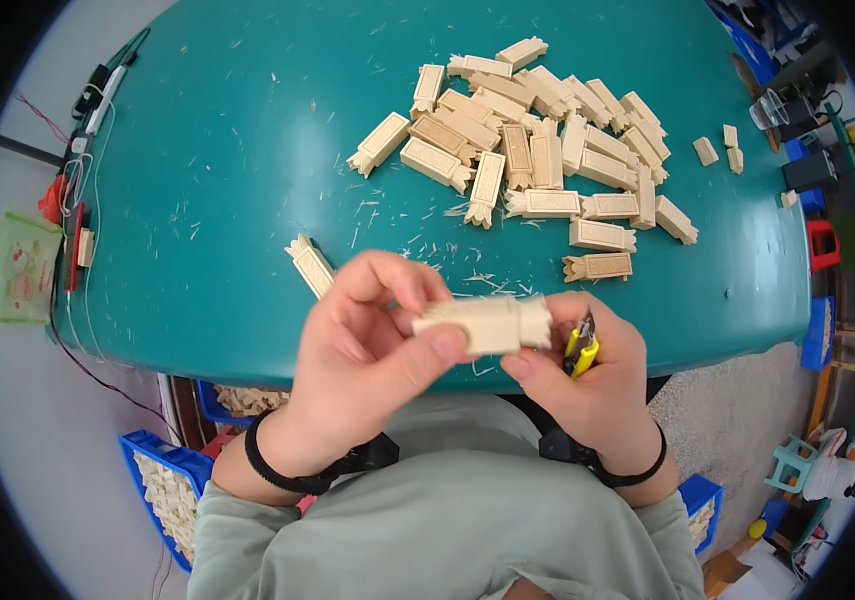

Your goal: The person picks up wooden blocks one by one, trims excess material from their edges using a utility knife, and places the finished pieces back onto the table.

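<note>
In front of my chest, my left hand [347, 365] holds a pale carved wooden block [492, 327] lengthwise between thumb and fingers. The block lies nearly level, its notched end pointing right. The fingertips of my right hand [602, 390] meet that right end. Tucked in the right palm are small cutting pliers [584, 360] with yellow handles and a dark tip. Just beyond my left hand, another carved block [309, 265] lies on the green table [217, 200]. Part of it is hidden by my fingers.
A heap of carved blocks [547, 160] spreads across the table's far right, with wood splinters around it. Small plain pieces [705, 151] lie further right. A power strip [105, 100] with cables runs along the left edge. Blue crates [162, 445] of wooden pieces stand below.
</note>
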Motion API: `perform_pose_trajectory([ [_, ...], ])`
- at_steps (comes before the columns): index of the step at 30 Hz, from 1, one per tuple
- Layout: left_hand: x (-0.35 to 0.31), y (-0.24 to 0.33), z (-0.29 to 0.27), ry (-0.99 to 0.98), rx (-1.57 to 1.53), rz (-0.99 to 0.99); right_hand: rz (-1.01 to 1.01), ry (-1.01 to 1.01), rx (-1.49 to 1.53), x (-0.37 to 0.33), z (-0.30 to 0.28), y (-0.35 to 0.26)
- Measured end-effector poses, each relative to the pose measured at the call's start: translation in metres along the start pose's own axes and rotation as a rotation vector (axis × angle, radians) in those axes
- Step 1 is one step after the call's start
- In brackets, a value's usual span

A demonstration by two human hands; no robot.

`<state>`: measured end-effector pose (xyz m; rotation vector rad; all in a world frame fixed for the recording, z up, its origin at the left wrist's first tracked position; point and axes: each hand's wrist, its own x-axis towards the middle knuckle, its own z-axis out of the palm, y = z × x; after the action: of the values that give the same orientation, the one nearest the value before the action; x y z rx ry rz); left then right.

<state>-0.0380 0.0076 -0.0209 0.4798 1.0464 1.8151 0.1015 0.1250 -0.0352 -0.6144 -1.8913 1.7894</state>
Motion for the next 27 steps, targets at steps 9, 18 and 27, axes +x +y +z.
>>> perform_pose_trajectory([
  [9, -0.003, 0.004, 0.002, -0.195, 0.315, 0.02, 0.005, -0.097, 0.039, 0.003, 0.0, -0.006],
  [18, -0.001, 0.0, 0.0, -0.105, 0.274, 0.104, 0.018, -0.108, 0.029, 0.002, -0.002, -0.006],
  [27, -0.001, -0.002, -0.007, -0.028, 0.676, 0.524, -0.228, 0.077, -0.271, -0.003, -0.008, -0.01],
])
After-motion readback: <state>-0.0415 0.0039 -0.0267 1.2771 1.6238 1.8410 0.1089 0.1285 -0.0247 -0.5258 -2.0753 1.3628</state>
